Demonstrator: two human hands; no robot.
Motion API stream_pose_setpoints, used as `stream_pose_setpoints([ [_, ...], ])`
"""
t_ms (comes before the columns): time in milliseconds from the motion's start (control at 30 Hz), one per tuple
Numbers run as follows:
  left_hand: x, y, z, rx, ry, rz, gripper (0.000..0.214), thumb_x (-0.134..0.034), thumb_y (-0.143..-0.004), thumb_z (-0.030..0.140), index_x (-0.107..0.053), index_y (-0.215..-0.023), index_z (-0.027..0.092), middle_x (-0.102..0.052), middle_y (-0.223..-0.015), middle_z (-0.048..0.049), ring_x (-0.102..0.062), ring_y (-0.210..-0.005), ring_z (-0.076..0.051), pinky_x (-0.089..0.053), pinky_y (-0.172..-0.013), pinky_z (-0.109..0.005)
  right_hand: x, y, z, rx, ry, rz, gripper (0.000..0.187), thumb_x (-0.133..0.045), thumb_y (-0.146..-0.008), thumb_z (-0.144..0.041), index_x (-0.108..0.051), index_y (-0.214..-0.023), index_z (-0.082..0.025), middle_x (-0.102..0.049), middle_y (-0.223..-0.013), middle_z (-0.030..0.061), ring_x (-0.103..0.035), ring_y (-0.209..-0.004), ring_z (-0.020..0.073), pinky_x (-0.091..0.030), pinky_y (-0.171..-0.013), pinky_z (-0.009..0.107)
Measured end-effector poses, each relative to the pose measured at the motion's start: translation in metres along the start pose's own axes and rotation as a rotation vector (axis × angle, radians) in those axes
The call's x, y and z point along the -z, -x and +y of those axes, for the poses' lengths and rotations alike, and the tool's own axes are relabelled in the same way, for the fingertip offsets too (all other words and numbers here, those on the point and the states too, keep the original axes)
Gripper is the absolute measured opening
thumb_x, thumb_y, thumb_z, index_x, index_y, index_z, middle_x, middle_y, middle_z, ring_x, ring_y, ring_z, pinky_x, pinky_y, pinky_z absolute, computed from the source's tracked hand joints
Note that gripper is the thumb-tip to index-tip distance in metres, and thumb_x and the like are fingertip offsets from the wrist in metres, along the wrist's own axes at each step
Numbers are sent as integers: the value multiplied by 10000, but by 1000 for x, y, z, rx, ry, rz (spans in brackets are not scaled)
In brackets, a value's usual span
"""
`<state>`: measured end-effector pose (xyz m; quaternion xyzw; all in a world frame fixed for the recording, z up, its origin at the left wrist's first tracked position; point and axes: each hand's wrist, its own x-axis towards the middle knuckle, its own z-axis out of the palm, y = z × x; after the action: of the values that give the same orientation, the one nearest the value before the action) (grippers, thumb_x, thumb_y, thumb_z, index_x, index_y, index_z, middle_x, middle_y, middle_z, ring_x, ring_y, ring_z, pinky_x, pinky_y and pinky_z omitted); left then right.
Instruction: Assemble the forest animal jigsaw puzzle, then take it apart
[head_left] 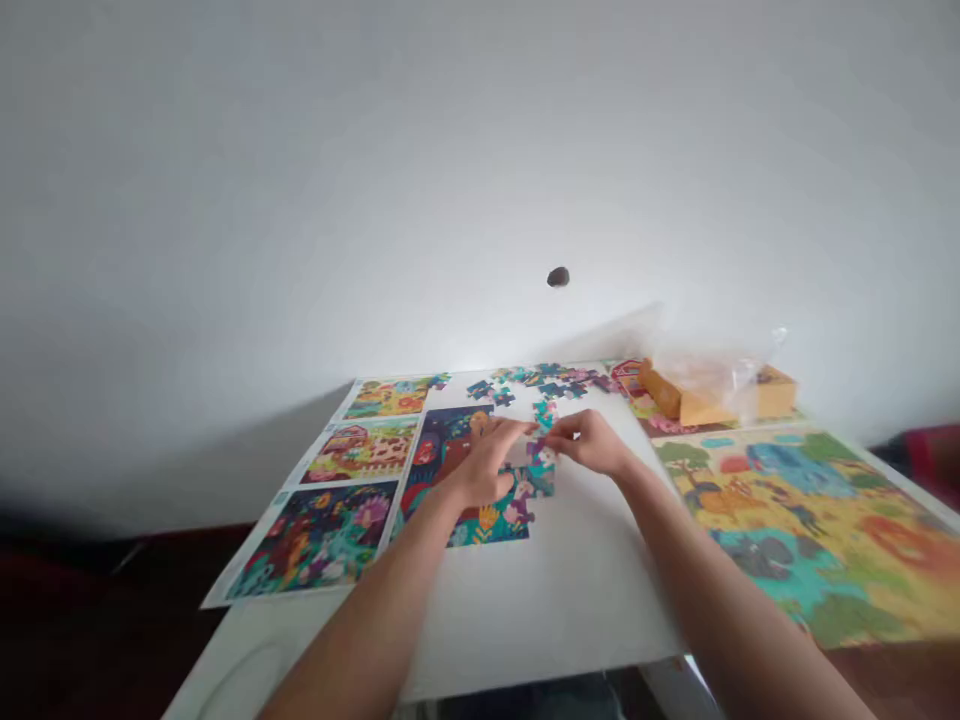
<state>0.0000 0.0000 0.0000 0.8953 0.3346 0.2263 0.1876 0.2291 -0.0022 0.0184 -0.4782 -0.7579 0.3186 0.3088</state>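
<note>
The fingertips of both hands come close together in a narrow pinch above a small cluster of teal and purple cardboard jigsaw pieces [541, 468]. The left fingers [511, 431] reach forward and nearly straight, while the right fingers [561, 433] curl inward. Whether either set holds a piece cannot be told, because the fingers hide the contact. The left hand [484, 465] lies over a part-built multicoloured jigsaw section [457, 450], and the right hand [589, 443] sits just to the right of the cluster.

The pieces look like thin, light, stiff die-cut card, probably easy to nudge out of line, and best taken by their opposite edges between thumb and fingertip. Each is small and roughly square, with no clear long axis. Together with a teal piece [545, 414], the cluster forms a loose, uneven line pointing away from the person, toward the far edge of the table.

The section and cluster lie near the middle of a white tabletop [570, 590]. Beyond them is a scatter of loose blue and pink jigsaw pieces [544, 382]. To the left lie three rectangular printed picture sheets [315, 535] in a column. To the right spreads a large yellow, blue and green animal-scene poster [806, 530], and past it sits a yellow cardboard box [675, 400] under a clear plastic bag [739, 375].
</note>
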Motion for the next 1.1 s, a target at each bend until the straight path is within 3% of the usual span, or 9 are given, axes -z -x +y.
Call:
stream_pose_setpoints([
  [100,-1,-2,3,-18,-31,-68,801,-510,-566,58,-528,-1335,280,-533,-1318,-53,-412,-1245,-286,-237,-1107,-487,1,7,1,-30,49,-200,175,-625,-717,-243,-747,-670,-127,-680,-576,12,-529,-528,104,-375,-524,202],
  [167,0,-3,5,-2,-54,-83,795,-509,-570,50,-547,-1322,306,-528,-1326,-47,-401,-1264,-290,-183,-1130,-515,1,9,2,-50,60,-267,159,-635,-700,-238,-751,-674,-132,-677,-563,10,-533,-514,106,-366,-500,199],
  [467,-1,-2,8,52,-136,-113,651,-543,-638,34,-644,-1188,367,-510,-1377,-9,-341,-1331,-317,9,-1143,-616,-1,7,4,-82,-6,-271,155,-598,-692,-213,-728,-686,-128,-696,-593,23,-563,-516,113,-388,-492,196],
  [733,-3,-1,2,49,-148,-87,604,-562,-729,55,-607,-1245,367,-492,-1392,-34,-320,-1355,-303,-115,-1154,-593,-3,7,10,-147,-2,-360,118,-623,-661,-212,-717,-669,-141,-701,-578,26,-649,-562,155,-448,-526,204],
  [1100,-3,-1,3,57,-165,-86,515,-596,-746,89,-645,-1190,345,-498,-1388,-48,-320,-1354,-306,-78,-1154,-611,-8,10,6,-135,-33,-450,86,-643,-657,-216,-698,-657,-150,-704,-578,13,-668,-564,158,-459,-520,198],
])
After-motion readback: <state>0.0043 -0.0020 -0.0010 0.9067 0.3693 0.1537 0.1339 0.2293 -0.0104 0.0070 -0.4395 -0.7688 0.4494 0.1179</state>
